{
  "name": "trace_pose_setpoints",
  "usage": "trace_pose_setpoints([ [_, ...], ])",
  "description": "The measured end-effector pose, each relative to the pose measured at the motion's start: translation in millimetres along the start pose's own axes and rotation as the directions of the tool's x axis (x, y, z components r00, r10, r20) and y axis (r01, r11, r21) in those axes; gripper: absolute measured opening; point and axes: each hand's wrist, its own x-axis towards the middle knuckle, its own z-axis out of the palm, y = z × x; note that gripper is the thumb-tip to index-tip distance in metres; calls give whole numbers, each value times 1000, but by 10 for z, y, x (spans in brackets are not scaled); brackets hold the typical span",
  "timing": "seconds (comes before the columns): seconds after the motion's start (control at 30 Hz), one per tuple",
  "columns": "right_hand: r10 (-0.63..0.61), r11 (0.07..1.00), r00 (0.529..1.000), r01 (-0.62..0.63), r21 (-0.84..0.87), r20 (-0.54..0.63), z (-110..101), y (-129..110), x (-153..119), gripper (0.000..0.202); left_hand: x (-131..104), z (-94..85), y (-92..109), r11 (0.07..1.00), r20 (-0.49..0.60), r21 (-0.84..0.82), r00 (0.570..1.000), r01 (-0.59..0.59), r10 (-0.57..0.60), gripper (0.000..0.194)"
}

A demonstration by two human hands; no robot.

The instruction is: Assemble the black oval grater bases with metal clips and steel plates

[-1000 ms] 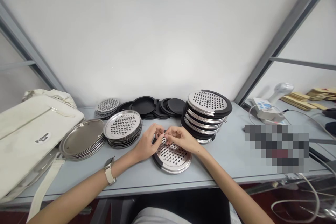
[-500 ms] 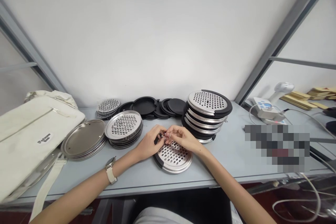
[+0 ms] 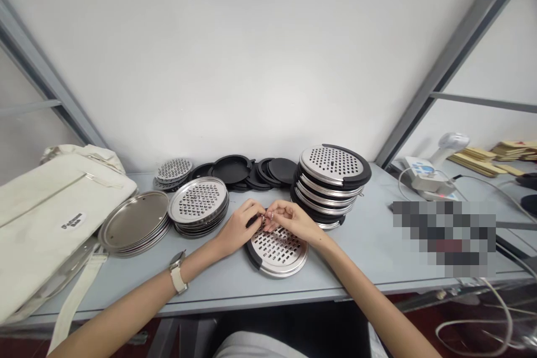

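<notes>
In the head view, a round grater-like metal plate [image 3: 279, 251] with slotted holes lies near the table's front edge. A black rim piece [image 3: 254, 257] wraps its left side. Above the plate's far edge, my left hand [image 3: 241, 227] and my right hand [image 3: 293, 222] meet with their fingertips pinched together. Something tiny and shiny shows between them, too small to name. Behind my right hand rises a tall stack of similar plates with black rims [image 3: 333, 165]. Left of my left hand stands a stack of perforated metal plates [image 3: 198, 200].
Solid round metal plates [image 3: 136, 218] are piled at the left beside a cream bag [image 3: 62, 218]. Black round parts [image 3: 231, 170] and small perforated discs [image 3: 173, 170] lie along the wall. At the right are a white handheld scanner [image 3: 451, 145], cables and yellowish pieces [image 3: 478, 162].
My left hand's fingers have shifted slightly at the pinch. My right hand and the plate under it look almost unmoved.
</notes>
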Motion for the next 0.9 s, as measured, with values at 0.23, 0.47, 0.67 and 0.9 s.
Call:
trace_pose_setpoints([
  [0.23,10,999,1000,-10,35,-17,12,-30,7,31,2,12,15,1000,-33,-6,999,13,-13,10],
  [0.47,-10,999,999,12,39,-45,8,-7,16,27,-1,13,26,995,-98,-81,993,64,-72,14],
  [0.67,-17,999,999,19,32,-47,8,3,16,22,-13,8,29,981,-92,-96,980,166,-175,9],
  [0.9,-11,999,998,14,48,-56,-4,60,42,27,-1,35,-33,976,-95,-130,978,174,-187,8],
])
